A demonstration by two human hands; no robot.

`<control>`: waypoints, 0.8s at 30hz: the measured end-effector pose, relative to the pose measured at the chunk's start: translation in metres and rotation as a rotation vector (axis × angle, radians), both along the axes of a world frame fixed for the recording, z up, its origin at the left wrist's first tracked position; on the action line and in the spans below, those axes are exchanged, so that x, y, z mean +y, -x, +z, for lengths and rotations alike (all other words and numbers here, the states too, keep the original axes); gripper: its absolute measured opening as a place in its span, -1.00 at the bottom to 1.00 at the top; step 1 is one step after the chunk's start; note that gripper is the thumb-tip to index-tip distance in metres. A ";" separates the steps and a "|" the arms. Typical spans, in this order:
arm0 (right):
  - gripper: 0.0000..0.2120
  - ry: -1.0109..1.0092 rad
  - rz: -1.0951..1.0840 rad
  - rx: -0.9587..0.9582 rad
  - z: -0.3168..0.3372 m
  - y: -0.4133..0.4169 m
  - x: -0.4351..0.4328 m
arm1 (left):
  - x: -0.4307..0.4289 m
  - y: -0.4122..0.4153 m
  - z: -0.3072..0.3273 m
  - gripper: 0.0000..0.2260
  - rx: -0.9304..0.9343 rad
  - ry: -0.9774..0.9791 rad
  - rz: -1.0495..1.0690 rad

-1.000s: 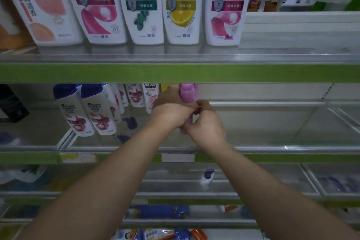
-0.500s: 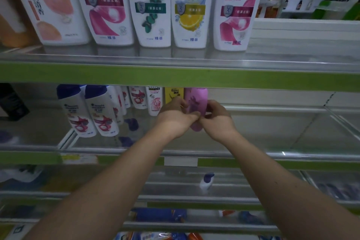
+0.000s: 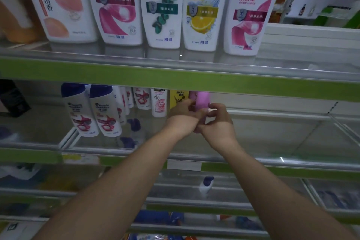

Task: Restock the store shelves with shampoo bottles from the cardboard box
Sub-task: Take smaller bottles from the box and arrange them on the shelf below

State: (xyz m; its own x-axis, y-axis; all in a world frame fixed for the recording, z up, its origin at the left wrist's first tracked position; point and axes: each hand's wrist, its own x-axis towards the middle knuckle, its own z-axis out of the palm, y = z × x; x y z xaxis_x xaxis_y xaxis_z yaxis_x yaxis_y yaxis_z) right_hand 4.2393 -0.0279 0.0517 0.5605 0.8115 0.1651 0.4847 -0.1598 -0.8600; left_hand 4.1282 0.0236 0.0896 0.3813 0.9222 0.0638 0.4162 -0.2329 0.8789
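A pink shampoo bottle (image 3: 202, 100) stands upright on the middle shelf (image 3: 272, 134), deep under the green edge of the shelf above. My left hand (image 3: 183, 119) grips its left side and my right hand (image 3: 218, 122) grips its right side, both low on the body. The bottle's top is hidden by the upper shelf edge. Right beside it on the left stand a yellow bottle (image 3: 178, 97) and a white bottle with a pink label (image 3: 159, 102). The cardboard box is not in view.
Two blue-capped white bottles (image 3: 93, 111) stand at the left front of the middle shelf, with more behind. Large white bottles (image 3: 163, 6) line the top shelf. A small blue-capped bottle (image 3: 206, 185) sits on the lower shelf. The middle shelf right of my hands is bare.
Both hands pushed the pink bottle farther back and slightly right on the middle shelf, next to the yellow bottle. The camera view tilted up a little.
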 end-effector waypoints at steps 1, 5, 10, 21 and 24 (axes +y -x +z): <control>-0.33 -0.005 0.002 0.038 -0.001 -0.003 0.001 | 0.002 0.000 -0.001 -0.72 0.011 -0.008 -0.013; -0.50 0.027 0.062 0.099 0.000 -0.018 0.010 | 0.012 0.003 -0.002 -0.68 0.026 0.005 -0.105; -0.63 0.084 -0.047 -0.090 -0.001 -0.024 0.020 | 0.022 0.018 -0.002 -0.70 -0.010 -0.077 0.104; -0.67 0.091 -0.027 -0.067 -0.004 -0.025 0.043 | 0.042 0.037 -0.011 -0.79 0.157 -0.100 0.105; -0.67 0.093 -0.033 -0.088 -0.005 -0.024 0.044 | 0.048 0.038 -0.013 -0.81 0.176 -0.082 0.126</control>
